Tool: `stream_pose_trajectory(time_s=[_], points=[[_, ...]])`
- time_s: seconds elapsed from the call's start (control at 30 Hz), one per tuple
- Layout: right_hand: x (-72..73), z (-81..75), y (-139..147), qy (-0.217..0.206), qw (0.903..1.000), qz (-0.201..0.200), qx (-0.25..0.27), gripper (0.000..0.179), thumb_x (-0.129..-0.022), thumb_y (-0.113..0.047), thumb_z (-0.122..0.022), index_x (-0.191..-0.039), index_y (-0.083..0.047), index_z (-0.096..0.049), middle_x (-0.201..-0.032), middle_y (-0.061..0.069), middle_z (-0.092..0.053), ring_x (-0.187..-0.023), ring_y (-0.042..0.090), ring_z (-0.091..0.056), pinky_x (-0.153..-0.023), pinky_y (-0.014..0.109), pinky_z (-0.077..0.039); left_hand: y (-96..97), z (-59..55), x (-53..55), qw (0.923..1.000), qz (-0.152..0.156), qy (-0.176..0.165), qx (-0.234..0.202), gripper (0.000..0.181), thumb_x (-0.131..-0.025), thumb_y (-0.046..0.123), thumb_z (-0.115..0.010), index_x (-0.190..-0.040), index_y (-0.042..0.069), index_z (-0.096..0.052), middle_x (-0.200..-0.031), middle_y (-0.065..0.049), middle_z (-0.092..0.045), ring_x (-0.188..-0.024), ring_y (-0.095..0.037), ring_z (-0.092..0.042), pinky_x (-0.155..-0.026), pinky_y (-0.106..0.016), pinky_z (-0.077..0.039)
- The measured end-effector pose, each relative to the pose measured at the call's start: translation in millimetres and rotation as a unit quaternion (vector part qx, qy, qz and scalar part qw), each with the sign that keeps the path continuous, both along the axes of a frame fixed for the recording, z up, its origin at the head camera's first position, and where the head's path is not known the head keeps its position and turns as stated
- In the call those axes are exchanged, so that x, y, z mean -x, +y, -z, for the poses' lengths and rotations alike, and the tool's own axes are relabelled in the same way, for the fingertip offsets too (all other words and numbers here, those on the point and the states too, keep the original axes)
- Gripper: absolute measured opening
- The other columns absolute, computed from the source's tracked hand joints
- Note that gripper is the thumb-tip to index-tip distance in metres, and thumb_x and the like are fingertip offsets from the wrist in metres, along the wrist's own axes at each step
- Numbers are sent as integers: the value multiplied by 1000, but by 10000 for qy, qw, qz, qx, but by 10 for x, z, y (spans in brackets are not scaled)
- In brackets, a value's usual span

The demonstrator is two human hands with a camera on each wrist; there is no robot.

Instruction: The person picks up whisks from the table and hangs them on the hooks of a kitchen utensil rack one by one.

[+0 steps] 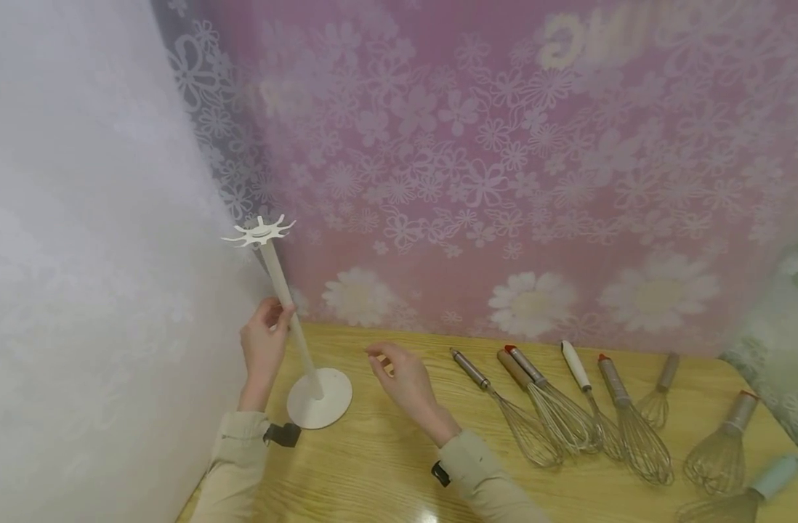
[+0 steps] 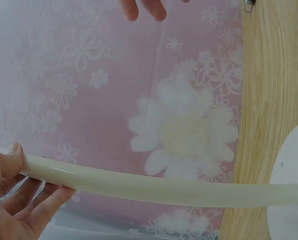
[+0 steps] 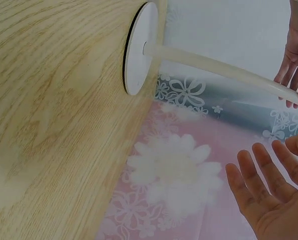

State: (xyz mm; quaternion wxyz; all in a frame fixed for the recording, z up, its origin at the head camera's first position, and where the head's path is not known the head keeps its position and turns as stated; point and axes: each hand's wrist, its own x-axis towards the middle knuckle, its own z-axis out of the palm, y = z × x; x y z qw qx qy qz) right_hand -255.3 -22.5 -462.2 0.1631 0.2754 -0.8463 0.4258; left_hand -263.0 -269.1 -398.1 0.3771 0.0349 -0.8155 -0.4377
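A white utensil stand with a round base and a ring of hooks on top stands at the left of the wooden table. My left hand holds its pole about midway up, thumb on one side and fingers on the other; the left wrist view shows the fingers around the pole. To the right of the stand, my right hand hovers over the table with loosely bent fingers and nothing in it. In the right wrist view the right hand is apart from the pole.
Several wire whisks lie on the table's right side, among them a metal-handled one, a white-handled one and a light-blue-handled one. A pink flowered sheet hangs behind the table; a pale sheet hangs at the left.
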Motion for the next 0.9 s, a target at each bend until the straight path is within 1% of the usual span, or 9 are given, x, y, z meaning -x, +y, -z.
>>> stream_pose_trajectory(time_s=[0.13,0.2,0.33,0.4,0.47,0.63,0.73,0.87,0.9], points=[[-16,-17,-47,-77,9999,-68,41,22,-102,-19,-62,-122,-16,-71,-115,3,-73,-89,17,-70,-72,33,-59,63,-2,-19,10000,51,-33,-30,22,-93,17,-75,-105,-1,-70,-101,-21,-75,-92,-37,-74,-66,-6,-46],[-22,-25,-73,-75,9999,-112,58,22,-102,-18,-63,-122,-15,-71,-114,3,-73,-89,17,-70,-72,33,-59,95,-2,-35,10000,45,-62,-28,22,-93,17,-76,-104,0,-71,-100,-20,-75,-91,-36,-74,-69,-13,-49],[-36,-37,-126,-136,9995,-248,171,22,-102,-16,-63,-122,-12,-71,-115,4,-73,-89,18,-70,-73,34,-60,163,-4,-63,9999,98,-127,-53,22,-93,17,-76,-105,-1,-71,-102,-20,-75,-92,-35,-74,-76,-31,-57],[-44,-40,-154,-202,9989,-315,269,22,-102,-16,-63,-122,-12,-71,-114,4,-73,-89,19,-70,-73,33,-60,199,-3,-71,9998,161,-120,-56,23,-92,16,-76,-106,-1,-71,-103,-21,-75,-93,-36,-74,-78,-36,-59],[-46,-40,-191,-304,9975,-407,485,23,-101,-15,-64,-123,-11,-71,-113,5,-73,-90,21,-71,-73,31,-60,233,-5,-75,9997,231,-69,-50,23,-92,16,-76,-105,-3,-70,-102,-22,-75,-92,-37,-74,-75,-36,-60],[-53,-43,-292,-708,9880,-666,1201,25,-98,-13,-68,-123,-10,-71,-113,8,-74,-94,25,-72,-76,25,-59,320,14,-88,9991,425,-19,9,21,-91,15,-77,-101,-2,-70,-99,-20,-75,-90,-37,-74,-67,-26,-58],[-48,-32,-345,-820,9828,-775,1460,27,-97,-11,-70,-123,-6,-70,-115,12,-73,-96,29,-72,-79,31,-60,385,17,-116,9983,576,-46,-23,21,-90,16,-77,-100,-1,-70,-99,-19,-76,-90,-36,-74,-67,-26,-59],[-20,-2,-398,-818,9789,-865,1662,30,-94,-6,-71,-124,-2,-68,-117,20,-71,-100,38,-70,-84,47,-59,469,12,-151,9970,766,-1,-75,21,-91,16,-76,-101,-1,-70,-97,-19,-75,-89,-36,-74,-68,-29,-60],[-11,3,-410,-819,9781,-881,1702,31,-94,-5,-72,-124,-2,-68,-117,21,-71,-101,38,-70,-85,49,-59,486,11,-158,9967,805,14,-80,20,-91,15,-76,-101,-1,-70,-97,-19,-75,-89,-37,-74,-68,-30,-60]])
